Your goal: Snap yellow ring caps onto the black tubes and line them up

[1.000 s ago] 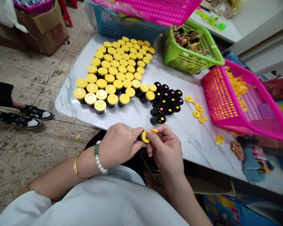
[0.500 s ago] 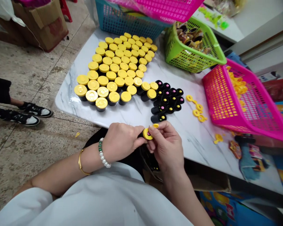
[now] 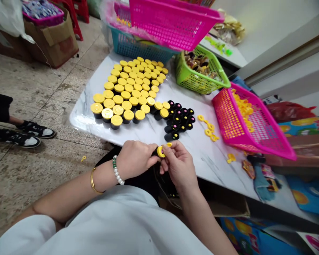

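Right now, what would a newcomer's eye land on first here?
Probably the dense cluster of black containers with round yellow lids, standing on the white marbled table. Next, perhaps, the bright pink plastic basket of small yellow pieces at the view's right. At the table's near edge, the left hand holds a small black tube while the right hand pinches a yellow ring at its end.

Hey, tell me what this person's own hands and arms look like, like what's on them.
Both hands are ungloved. The left hand has a bracelet of white and green beads at the wrist, with a thin gold-coloured bangle farther up the forearm. A loose, pale sleeve ends near the left elbow. The right hand shows no jewellery.
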### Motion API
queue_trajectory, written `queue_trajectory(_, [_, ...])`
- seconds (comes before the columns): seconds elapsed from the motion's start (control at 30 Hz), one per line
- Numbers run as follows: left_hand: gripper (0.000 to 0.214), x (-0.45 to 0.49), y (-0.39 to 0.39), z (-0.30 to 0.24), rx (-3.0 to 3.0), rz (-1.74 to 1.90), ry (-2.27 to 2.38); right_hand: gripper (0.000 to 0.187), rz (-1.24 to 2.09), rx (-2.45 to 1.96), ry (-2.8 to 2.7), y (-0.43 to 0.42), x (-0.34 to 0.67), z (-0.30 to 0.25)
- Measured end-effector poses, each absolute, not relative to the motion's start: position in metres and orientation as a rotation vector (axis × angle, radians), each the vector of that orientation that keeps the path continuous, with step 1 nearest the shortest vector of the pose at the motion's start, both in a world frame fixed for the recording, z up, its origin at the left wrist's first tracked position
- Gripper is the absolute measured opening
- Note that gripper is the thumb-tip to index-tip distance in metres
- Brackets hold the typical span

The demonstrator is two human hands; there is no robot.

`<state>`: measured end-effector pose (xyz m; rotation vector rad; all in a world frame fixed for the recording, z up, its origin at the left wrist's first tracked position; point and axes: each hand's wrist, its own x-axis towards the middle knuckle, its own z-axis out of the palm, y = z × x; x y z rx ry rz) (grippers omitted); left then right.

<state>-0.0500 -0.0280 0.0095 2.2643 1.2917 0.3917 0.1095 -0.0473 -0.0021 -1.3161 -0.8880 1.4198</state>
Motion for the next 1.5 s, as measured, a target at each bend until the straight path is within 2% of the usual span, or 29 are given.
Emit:
queue_trajectory(0.2, [0.027, -0.045, -0.035, 0.013, 1.995, 0.561, 1.214, 0.036, 1.376, -1.326, -0.834, -0.046, 0.109, -0.003])
queue_trajectory(0.27, [0.021, -0.041, -0.036, 0.009, 1.921, 0.589, 1.217, 0.035, 1.359, -1.293, -0.816, -0.046, 0.109, -0.002])
queue_trajectory(0.43, [0.011, -0.035, -0.037, -0.003, 1.959, 0.593, 1.245, 0.032, 1.341, -1.261, -0.829, -0.046, 0.11, 0.0])
queue_trajectory(0.97, [0.021, -0.035, -0.037, -0.007, 1.986, 0.549, 1.272, 0.037, 1.274, -1.317, -0.802, -0.05, 0.108, 0.003])
queue_trajectory(1.33, [0.016, -0.036, -0.037, -0.004, 2.0, 0.547, 1.278, 0.034, 1.067, -1.317, -0.767, -0.056, 0.1, -0.008])
queue_trajectory(1.5, [0.015, -0.036, -0.038, -0.005, 2.0, 0.55, 1.26, 0.032, 1.093, -1.363, -0.871, -0.058, 0.101, -0.009])
